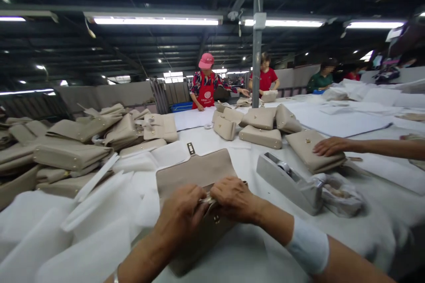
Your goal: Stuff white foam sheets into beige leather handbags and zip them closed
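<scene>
A beige handbag lies in front of me with its flap folded back, a metal clasp plate at the flap's tip. My left hand is closed on the left part of the bag's opening edge, by a shiny zipper. Close beside it, my right hand grips the same edge from the right, fingers curled. The two hands nearly meet over the zipper. Below them, the front of the bag carries a small gold lock and is partly covered by my hands and forearms. What is inside the bag is hidden.
Many beige bags are heaped at left, with white padding sheets before them. Right of my bag stand a grey tape dispenser and a plastic bag. A co-worker's hand rests on another bag. A post rises behind.
</scene>
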A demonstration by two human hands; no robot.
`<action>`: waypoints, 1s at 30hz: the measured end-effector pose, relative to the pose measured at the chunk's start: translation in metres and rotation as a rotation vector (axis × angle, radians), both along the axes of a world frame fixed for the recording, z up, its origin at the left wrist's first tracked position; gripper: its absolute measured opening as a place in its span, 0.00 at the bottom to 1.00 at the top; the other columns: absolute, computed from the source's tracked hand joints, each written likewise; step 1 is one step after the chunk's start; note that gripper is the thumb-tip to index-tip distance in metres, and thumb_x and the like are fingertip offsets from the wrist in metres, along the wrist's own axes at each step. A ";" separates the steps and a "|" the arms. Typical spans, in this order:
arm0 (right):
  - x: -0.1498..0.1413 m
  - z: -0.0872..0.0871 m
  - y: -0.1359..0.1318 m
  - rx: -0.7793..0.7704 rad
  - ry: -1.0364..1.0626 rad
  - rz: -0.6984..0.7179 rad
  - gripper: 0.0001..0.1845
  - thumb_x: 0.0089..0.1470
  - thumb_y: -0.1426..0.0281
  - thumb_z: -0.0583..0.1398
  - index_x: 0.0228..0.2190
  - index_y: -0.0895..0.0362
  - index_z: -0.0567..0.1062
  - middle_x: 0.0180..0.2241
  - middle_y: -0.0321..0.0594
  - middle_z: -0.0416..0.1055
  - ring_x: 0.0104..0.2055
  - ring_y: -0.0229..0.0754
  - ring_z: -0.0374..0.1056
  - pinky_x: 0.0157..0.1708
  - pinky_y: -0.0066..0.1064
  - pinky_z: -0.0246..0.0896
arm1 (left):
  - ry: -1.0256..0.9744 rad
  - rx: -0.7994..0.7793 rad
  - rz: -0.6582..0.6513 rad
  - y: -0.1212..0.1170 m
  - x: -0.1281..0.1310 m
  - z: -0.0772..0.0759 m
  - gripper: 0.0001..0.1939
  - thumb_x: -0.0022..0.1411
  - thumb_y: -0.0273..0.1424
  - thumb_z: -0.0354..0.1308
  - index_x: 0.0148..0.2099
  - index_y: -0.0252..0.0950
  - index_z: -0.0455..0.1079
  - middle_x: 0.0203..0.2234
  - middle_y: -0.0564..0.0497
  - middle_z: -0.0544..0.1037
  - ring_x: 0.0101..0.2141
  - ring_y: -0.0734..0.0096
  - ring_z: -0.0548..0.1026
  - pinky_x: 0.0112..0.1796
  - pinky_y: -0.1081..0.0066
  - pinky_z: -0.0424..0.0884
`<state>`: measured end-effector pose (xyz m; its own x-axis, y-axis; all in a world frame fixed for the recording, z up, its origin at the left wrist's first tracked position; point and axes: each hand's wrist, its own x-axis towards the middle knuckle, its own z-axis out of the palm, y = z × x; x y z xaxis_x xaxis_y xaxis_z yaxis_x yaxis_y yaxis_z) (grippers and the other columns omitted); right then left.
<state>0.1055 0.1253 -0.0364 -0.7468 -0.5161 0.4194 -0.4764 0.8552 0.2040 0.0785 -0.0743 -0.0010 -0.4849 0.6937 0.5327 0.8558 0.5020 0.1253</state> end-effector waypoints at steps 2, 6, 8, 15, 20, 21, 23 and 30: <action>-0.016 0.012 0.008 0.010 0.006 -0.037 0.14 0.50 0.59 0.61 0.31 0.57 0.69 0.30 0.40 0.70 0.32 0.42 0.64 0.35 0.33 0.55 | 0.182 0.264 0.024 -0.010 0.004 0.000 0.04 0.61 0.28 0.53 0.39 0.37 0.68 0.34 0.48 0.75 0.37 0.63 0.73 0.39 0.65 0.69; -0.053 0.065 0.066 -0.080 0.079 -0.293 0.13 0.51 0.60 0.61 0.34 0.57 0.72 0.34 0.43 0.72 0.37 0.44 0.67 0.37 0.32 0.56 | 0.289 0.445 0.078 -0.034 0.000 -0.015 0.12 0.60 0.24 0.53 0.46 0.37 0.65 0.42 0.45 0.73 0.46 0.61 0.69 0.47 0.60 0.66; -0.068 0.105 0.116 -0.145 0.087 -0.507 0.16 0.52 0.58 0.60 0.38 0.55 0.73 0.37 0.44 0.73 0.38 0.45 0.67 0.36 0.33 0.57 | 0.264 0.406 0.117 -0.045 -0.009 -0.030 0.11 0.60 0.23 0.52 0.46 0.37 0.65 0.41 0.45 0.73 0.46 0.61 0.70 0.46 0.59 0.66; -0.120 0.190 0.225 -0.260 0.252 -0.900 0.25 0.58 0.57 0.52 0.36 0.66 0.77 0.39 0.67 0.68 0.45 0.66 0.64 0.35 0.55 0.53 | 0.015 0.116 0.042 -0.072 -0.052 -0.084 0.11 0.56 0.24 0.52 0.43 0.36 0.67 0.34 0.47 0.74 0.40 0.61 0.70 0.45 0.57 0.65; -0.210 0.110 0.099 -0.281 -0.164 -0.582 0.12 0.50 0.72 0.60 0.38 0.60 0.77 0.43 0.54 0.72 0.42 0.54 0.68 0.38 0.38 0.59 | 0.074 0.084 0.010 -0.083 -0.083 -0.115 0.08 0.54 0.25 0.50 0.38 0.35 0.66 0.28 0.47 0.72 0.33 0.64 0.69 0.38 0.62 0.65; -0.231 0.093 0.065 -0.274 -0.212 -0.526 0.12 0.50 0.70 0.61 0.39 0.58 0.77 0.42 0.49 0.73 0.42 0.51 0.68 0.37 0.35 0.60 | 0.149 0.124 -0.020 -0.083 -0.090 -0.123 0.07 0.54 0.26 0.49 0.36 0.35 0.66 0.26 0.48 0.72 0.31 0.65 0.68 0.35 0.64 0.64; -0.275 0.065 0.001 -0.259 -0.280 -0.430 0.13 0.51 0.67 0.60 0.39 0.54 0.77 0.42 0.43 0.74 0.41 0.46 0.69 0.35 0.31 0.60 | 0.343 0.231 -0.067 -0.081 -0.105 -0.140 0.03 0.55 0.27 0.49 0.31 0.35 0.64 0.21 0.50 0.69 0.26 0.68 0.67 0.30 0.67 0.61; -0.412 0.045 -0.166 -0.199 -0.373 -0.267 0.15 0.58 0.64 0.53 0.40 0.59 0.75 0.41 0.45 0.74 0.41 0.42 0.69 0.38 0.31 0.61 | 0.419 -0.060 -0.054 -0.051 -0.133 -0.189 0.13 0.55 0.28 0.55 0.21 0.38 0.59 0.10 0.54 0.58 0.16 0.73 0.58 0.22 0.67 0.54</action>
